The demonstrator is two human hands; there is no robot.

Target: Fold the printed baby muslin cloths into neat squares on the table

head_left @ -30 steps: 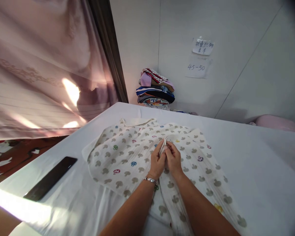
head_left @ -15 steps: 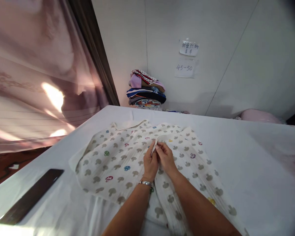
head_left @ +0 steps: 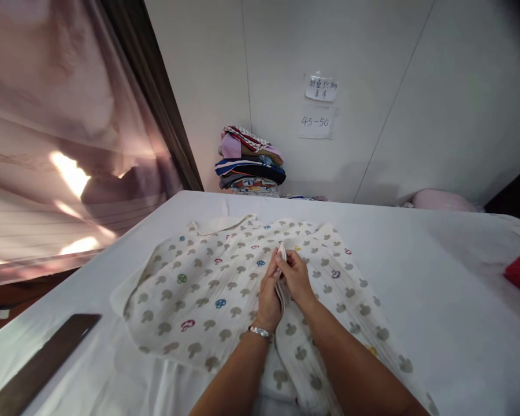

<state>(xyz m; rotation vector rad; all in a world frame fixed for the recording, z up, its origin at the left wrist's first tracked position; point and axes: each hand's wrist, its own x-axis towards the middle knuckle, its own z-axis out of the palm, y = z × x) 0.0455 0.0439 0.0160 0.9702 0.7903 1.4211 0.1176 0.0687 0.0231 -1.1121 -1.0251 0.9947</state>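
White, grey-mushroom-printed fabric (head_left: 242,300) lies spread on a white-draped table (head_left: 450,289); the left hand (head_left: 269,292) and right hand (head_left: 297,278), fingers closed, pinch its raised edge, a dark rectangular slab (head_left: 47,364) at eight o'clock.

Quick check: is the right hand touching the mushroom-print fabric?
Touching: the head view shows the right hand's fingertips on a raised edge of the mushroom-print fabric.

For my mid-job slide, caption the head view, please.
Left hand and right hand pinch a raised part of a mushroom-print cloth spread on a white table, folded fabrics stacked beyond.
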